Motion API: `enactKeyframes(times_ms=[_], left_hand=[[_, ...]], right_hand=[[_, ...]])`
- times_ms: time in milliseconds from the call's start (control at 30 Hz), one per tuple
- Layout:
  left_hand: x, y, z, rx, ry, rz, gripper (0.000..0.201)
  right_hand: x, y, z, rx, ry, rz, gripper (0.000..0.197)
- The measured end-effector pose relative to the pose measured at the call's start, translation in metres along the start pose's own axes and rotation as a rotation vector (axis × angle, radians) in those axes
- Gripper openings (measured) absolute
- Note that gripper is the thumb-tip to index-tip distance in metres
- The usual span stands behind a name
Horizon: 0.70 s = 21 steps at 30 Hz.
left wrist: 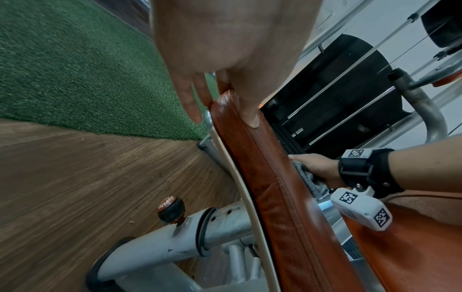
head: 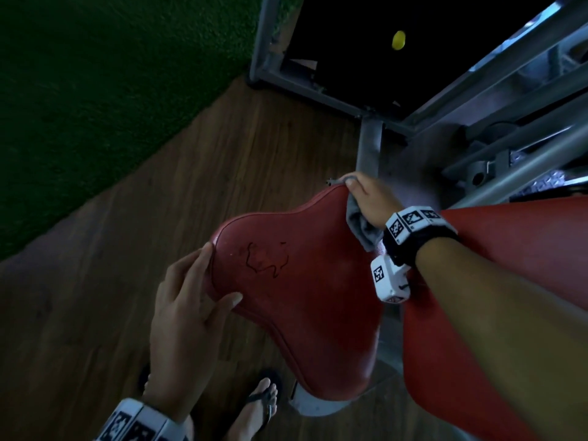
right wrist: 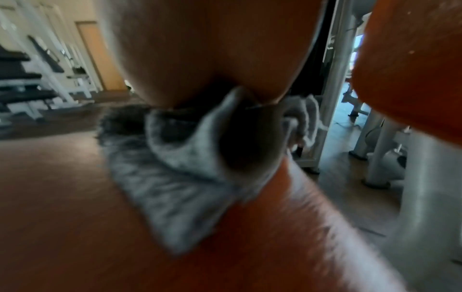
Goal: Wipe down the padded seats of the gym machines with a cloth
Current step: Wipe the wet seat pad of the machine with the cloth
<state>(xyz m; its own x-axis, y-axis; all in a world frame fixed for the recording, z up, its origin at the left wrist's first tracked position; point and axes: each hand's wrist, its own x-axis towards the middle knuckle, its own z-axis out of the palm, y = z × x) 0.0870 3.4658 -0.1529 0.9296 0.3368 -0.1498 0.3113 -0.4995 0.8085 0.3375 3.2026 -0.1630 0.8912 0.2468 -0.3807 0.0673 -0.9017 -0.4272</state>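
The red, stitched, pear-shaped padded seat (head: pixel 302 281) sits centre. The left hand (head: pixel 181 313) pinches its left edge; the right hand (head: pixel 370 198) clamps a fuzzy grey cloth (head: pixel 361 224) on its far narrow end. The lettering on the knob (left wrist: pixel 171 210) is unreadable.

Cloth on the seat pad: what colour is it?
Grey cloth, clearest in the right wrist view, lying against the reddish seat.
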Motion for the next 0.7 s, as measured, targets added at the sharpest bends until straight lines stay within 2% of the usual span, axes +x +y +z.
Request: enactKeyframes(times_ms=[133, 233, 333, 400, 567, 700], left_hand=[[-0.001, -0.001, 0.0, 0.004, 0.004, -0.004, 0.077], [0.0, 0.0, 0.0, 0.006, 0.005, -0.003, 0.077], [0.001, 0.0, -0.002, 0.017, -0.004, -0.007, 0.078], [0.002, -0.001, -0.003, 0.013, -0.011, -0.016, 0.078], [0.002, -0.003, -0.003, 0.009, -0.028, -0.019, 0.078], [0.001, -0.005, -0.001, -0.018, -0.012, -0.012, 0.076]], right_hand=[[-0.003, -0.02, 0.011, -0.202, 0.006, -0.146, 0.033], [-0.009, -0.052, 0.022, -0.325, -0.098, -0.363, 0.037], [-0.014, -0.064, 0.027, -0.297, -0.19, -0.516, 0.04], [-0.009, -0.055, 0.022, -0.286, -0.207, -0.52, 0.036], [-0.001, -0.058, 0.016, -0.339, -0.128, -0.321, 0.033], [-0.014, -0.078, 0.027, -0.365, -0.151, -0.386, 0.032]])
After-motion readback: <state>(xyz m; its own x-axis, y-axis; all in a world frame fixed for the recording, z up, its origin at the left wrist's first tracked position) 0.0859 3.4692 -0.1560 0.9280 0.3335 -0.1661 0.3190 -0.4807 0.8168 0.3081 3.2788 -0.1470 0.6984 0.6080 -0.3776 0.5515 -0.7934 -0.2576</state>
